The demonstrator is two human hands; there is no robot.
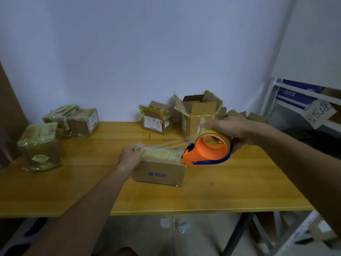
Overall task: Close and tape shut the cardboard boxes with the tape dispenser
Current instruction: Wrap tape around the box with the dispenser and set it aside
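A small closed cardboard box (pixel 160 172) with a blue logo lies on the wooden table (pixel 212 191) in front of me. My left hand (pixel 130 156) grips its top left edge, fingers curled over the end of a clear tape strip. My right hand (pixel 229 129) holds the orange tape dispenser (pixel 208 151) by its roll, just right of the box. The dispenser's nose touches the box's top right corner. A stretch of tape runs from the roll toward my left hand.
Three taped boxes (pixel 42 146) stand at the table's left. A taped box (pixel 156 120) and an open-flapped box (pixel 198 113) stand at the back, with more cardboard behind my right hand. A metal shelf (pixel 302 104) rises at the right.
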